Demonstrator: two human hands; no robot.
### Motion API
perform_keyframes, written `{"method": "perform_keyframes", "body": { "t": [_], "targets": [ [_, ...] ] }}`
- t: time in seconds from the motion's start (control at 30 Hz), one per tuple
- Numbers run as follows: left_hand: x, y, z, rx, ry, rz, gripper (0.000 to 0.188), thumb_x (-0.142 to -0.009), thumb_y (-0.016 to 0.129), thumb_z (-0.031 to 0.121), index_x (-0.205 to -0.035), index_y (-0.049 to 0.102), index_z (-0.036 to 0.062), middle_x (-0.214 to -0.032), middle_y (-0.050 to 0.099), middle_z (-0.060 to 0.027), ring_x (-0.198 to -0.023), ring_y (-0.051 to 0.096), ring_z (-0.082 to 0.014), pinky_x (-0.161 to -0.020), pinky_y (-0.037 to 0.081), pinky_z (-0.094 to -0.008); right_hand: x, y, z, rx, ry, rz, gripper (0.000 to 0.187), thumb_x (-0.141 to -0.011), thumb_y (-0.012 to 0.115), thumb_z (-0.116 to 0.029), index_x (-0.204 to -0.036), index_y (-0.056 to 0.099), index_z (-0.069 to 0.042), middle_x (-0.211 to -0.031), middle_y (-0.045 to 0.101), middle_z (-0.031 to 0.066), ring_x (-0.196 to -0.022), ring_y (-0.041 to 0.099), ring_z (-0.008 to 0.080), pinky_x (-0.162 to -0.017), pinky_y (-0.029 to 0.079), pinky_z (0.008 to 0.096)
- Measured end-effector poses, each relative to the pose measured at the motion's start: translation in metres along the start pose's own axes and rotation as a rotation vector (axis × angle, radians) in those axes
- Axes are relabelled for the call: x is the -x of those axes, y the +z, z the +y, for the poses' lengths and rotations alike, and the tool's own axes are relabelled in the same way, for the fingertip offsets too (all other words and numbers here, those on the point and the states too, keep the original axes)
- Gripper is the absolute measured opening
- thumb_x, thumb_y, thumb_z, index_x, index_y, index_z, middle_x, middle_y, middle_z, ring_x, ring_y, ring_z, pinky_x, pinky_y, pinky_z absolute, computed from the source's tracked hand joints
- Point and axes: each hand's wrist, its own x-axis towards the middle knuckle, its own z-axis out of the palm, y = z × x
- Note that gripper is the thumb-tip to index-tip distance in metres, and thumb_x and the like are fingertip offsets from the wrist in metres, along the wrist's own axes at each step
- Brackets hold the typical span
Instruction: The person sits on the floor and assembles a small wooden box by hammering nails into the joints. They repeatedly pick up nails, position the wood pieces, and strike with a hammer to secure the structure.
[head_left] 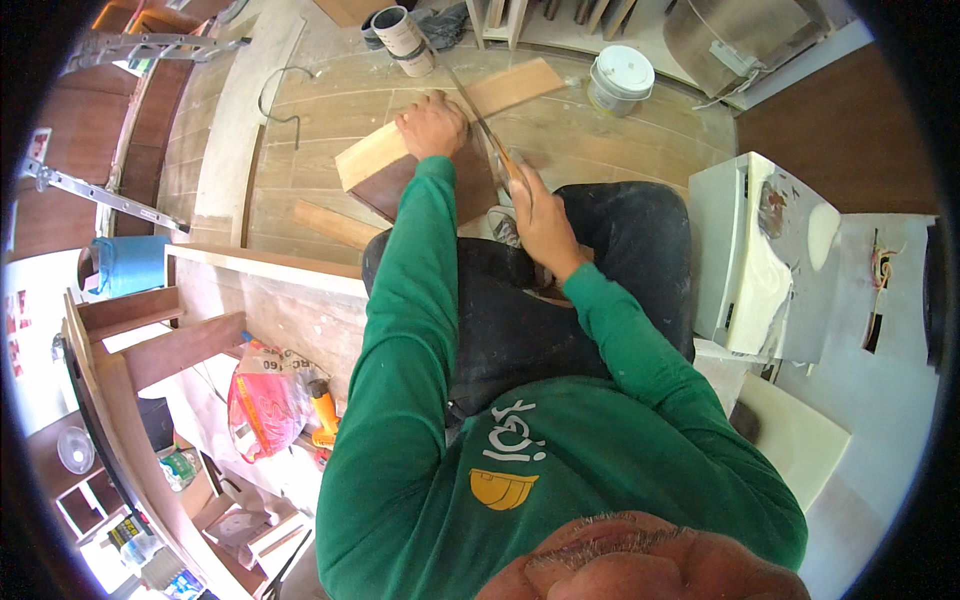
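A pale wooden board [520, 86] lies across a brown wooden box [385, 187] in front of my knees. My left hand [433, 125] bears down on the board, its fingers curled over it. In my right hand [543, 222] is the handle of a handsaw [469, 98], with fingers wrapped round it. The narrow blade, seen nearly edge-on, slants away to the far left and crosses the board just right of my left hand. Whether its teeth are in the wood, I cannot tell.
A white lidded bucket [622, 78] and an open can [400, 40] stand beyond the board. A loose wood strip [335, 222] and a bent metal rod [262, 98] lie on the floor. An orange drill [323, 410] rests left, near a red bag [262, 405]. A pale cabinet [720, 255] stands right.
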Motion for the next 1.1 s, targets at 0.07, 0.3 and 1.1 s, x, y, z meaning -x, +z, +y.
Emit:
{"method": "perform_keyframes", "body": {
  "t": [0.07, 0.3, 1.1],
  "targets": [
    [-0.012, 0.000, -0.013, 0.006, -0.058, -0.038, 0.040, -0.104, 0.051, 0.037, -0.126, 0.079, 0.0180, -0.126, 0.079, -0.0142, -0.120, 0.073, -0.0373, -0.113, 0.044, -0.0620, -0.024, -0.002, 0.005, -0.031, -0.070, -0.064, 0.045, -0.117, 0.054, -0.037, -0.147, 0.060, -0.004, -0.115, 0.071, 0.0388, -0.111, 0.067, 0.0595, -0.092, 0.054, 0.0616],
    [-0.038, -0.005, -0.056, 0.079, -0.140, -0.155, 0.045, -0.106, 0.047, 0.037, -0.132, 0.078, 0.0190, -0.128, 0.079, -0.0148, -0.123, 0.073, -0.0373, -0.112, 0.047, -0.0602, -0.036, 0.018, -0.014, 0.056, -0.053, -0.166, 0.055, -0.116, 0.053, -0.043, -0.153, 0.054, -0.001, -0.108, 0.072, 0.0376, -0.107, 0.069, 0.0573, -0.089, 0.052, 0.0615],
    [-0.060, 0.012, -0.080, 0.103, -0.190, -0.300, 0.050, -0.104, 0.044, 0.038, -0.139, 0.074, 0.0192, -0.140, 0.076, -0.0144, -0.128, 0.071, -0.0373, -0.116, 0.042, -0.0645, 0.095, -0.087, -0.063, 0.011, 0.149, -0.312, 0.047, -0.115, 0.057, -0.023, -0.157, 0.051, -0.004, -0.112, 0.073, 0.0355, -0.107, 0.071, 0.0563, -0.087, 0.059, 0.0520]
  ]
}}
